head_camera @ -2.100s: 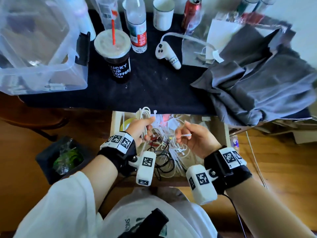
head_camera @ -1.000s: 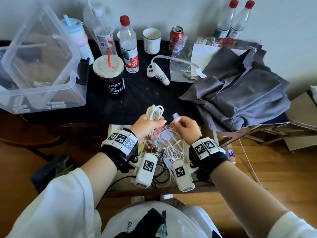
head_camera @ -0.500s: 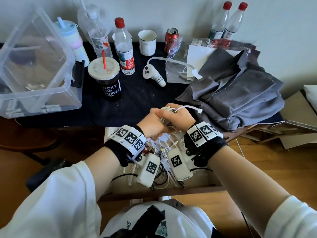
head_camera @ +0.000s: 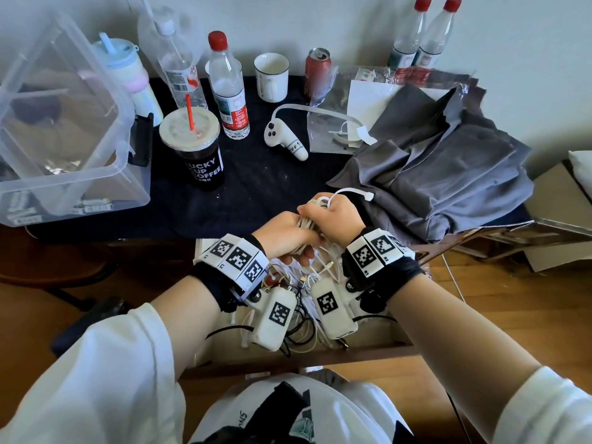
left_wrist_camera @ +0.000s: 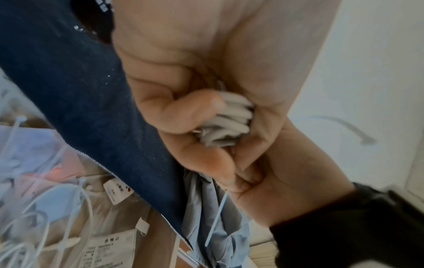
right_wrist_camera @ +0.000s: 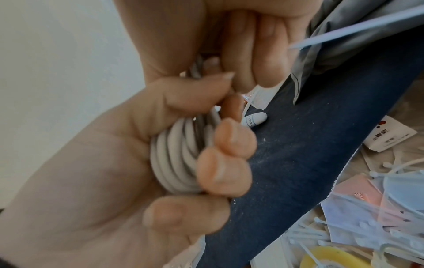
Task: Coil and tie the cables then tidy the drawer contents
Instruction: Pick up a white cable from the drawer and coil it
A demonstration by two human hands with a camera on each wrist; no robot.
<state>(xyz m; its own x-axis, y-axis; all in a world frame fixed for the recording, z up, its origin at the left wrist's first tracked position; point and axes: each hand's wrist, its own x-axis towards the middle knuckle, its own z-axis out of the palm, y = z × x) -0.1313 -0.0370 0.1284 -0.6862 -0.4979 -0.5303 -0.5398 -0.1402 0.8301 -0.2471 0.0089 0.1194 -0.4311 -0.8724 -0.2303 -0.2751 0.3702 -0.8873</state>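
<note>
Coffee cup (head_camera: 200,155) blocks fwd-left.

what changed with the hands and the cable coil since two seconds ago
The hands came together and rose from over the open drawer to the table's edge. The right hand, earlier apart and pinching a white zip tie, now closes in on the coiled white cable held by the left hand, bringing the tie to it. The left hand's grip on the coil and the tabletop things stayed the same.

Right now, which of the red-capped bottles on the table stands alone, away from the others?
The red-capped bottle behind the coffee cup. The other two stand side by side at the far right.
</note>
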